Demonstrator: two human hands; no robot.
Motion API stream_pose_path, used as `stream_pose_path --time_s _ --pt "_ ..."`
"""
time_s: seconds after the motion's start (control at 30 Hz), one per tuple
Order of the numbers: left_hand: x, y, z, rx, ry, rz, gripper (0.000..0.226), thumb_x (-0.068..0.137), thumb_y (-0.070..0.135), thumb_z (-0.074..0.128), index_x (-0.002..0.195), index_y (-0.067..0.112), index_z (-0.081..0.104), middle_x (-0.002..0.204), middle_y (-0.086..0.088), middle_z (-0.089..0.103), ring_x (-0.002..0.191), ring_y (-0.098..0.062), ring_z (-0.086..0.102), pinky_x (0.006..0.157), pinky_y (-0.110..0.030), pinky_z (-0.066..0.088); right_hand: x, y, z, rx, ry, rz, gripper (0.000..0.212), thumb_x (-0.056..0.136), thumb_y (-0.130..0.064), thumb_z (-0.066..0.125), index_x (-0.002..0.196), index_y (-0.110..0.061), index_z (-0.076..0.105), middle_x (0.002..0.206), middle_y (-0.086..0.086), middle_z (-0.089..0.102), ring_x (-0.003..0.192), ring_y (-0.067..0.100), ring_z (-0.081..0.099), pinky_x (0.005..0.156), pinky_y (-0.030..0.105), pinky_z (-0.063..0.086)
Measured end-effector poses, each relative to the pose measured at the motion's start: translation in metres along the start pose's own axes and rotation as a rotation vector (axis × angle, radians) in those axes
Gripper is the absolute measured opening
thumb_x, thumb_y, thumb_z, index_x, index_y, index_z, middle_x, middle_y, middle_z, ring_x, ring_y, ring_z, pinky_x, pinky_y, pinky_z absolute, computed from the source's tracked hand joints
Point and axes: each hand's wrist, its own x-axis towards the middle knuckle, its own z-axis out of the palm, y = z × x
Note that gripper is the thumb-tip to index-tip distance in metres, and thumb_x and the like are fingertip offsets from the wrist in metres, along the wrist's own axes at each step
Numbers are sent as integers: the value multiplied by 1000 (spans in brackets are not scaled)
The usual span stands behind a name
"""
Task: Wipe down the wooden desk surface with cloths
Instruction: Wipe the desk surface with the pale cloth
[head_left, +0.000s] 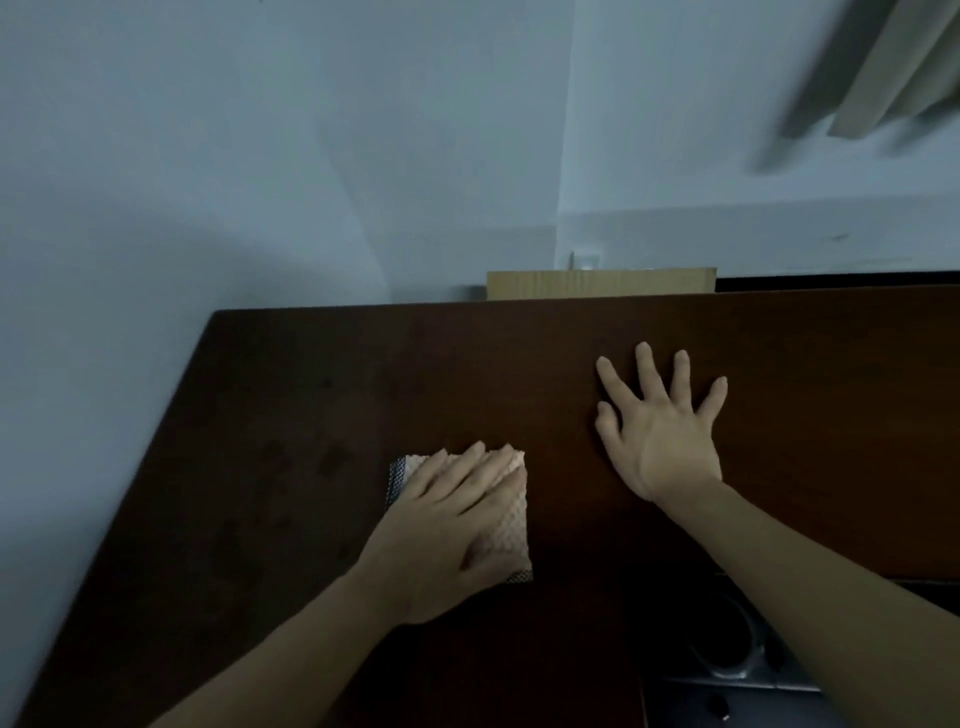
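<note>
Left hand (447, 519) flat on cloth (506, 525), right hand (662, 426) spread bare on bench (311, 415).
Stains beside the left hand may stay; the cloth may bunch under uneven pressure.

No text, label or number seems readable anywhere in this dim, blurred view.

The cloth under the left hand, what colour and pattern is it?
The cloth is pale peach with a waffle-like texture and a dark meshed edge, seen in the head view.
</note>
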Motion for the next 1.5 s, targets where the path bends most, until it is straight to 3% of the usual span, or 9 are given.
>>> stream_pose_path --time_s 0.23,0.53,0.7,0.83,0.93,1.07,1.27,1.37,1.5 --pt "53 -54 -17 8 -7 -71 77 99 74 16 159 36 -13 164 16 -25 151 -8 -22 125 -42 -9 3 2 5 18 15 27 60 101 -54 12 160 -44 2 170 3 -7 154 40 -13 118 70 -5" --pt "143 -114 -39 5 93 -279 75 100 69 14 162 30 -4 170 7 -8 156 -16 -7 126 -46 -4 3 3 6 36 44 33 59 102 -56 14 159 -46 5 171 1 -3 155 37 -12 119 68 -7" --pt "89 -77 -35 22 44 -129 80 96 73 4 161 29 -8 168 6 -15 155 -17 -11 126 -46 -4 2 2 6 32 52 31 60 101 -55 13 160 -45 6 171 3 -1 155 38 -10 118 69 -4" --pt "18 -38 -14 14 -20 24 76 101 71 14 161 32 -10 165 13 -25 151 -10 -25 123 -38 -16 3 1 4 25 38 29 61 101 -55 13 160 -43 7 171 4 -1 154 39 -9 118 70 -4" --pt "5 -52 -12 27 -48 65 75 101 72 18 160 35 -9 165 16 -22 151 -6 -26 121 -34 -19 2 2 2 24 29 22 61 101 -55 12 161 -43 5 171 4 -2 154 40 -10 118 71 -3" --pt "49 -94 -26 18 -1 -166 74 99 70 14 159 36 -13 165 14 -22 154 -13 -16 126 -43 -6 3 4 3 3 29 15 60 103 -53 12 161 -42 2 170 5 -4 154 41 -11 118 71 -2" --pt "129 -107 -39 -55 128 -507 69 105 59 20 163 27 0 170 4 -7 156 -21 -5 125 -46 -3 3 4 3 8 25 -10 59 104 -52 12 161 -41 -1 170 6 -8 153 43 -13 116 72 -5" --pt "132 -94 -37 -75 146 -535 71 104 61 18 163 25 0 170 2 -6 156 -22 -4 125 -47 -3 2 5 5 1 31 -26 59 104 -52 12 161 -40 -1 170 7 -8 153 44 -12 116 73 -4" --pt "86 -47 -32 -45 82 -416 72 103 62 16 162 27 -7 169 4 -12 156 -19 -7 125 -44 -4 4 5 5 0 21 -36 59 104 -52 10 161 -40 -3 170 7 -9 153 45 -13 115 74 -4"
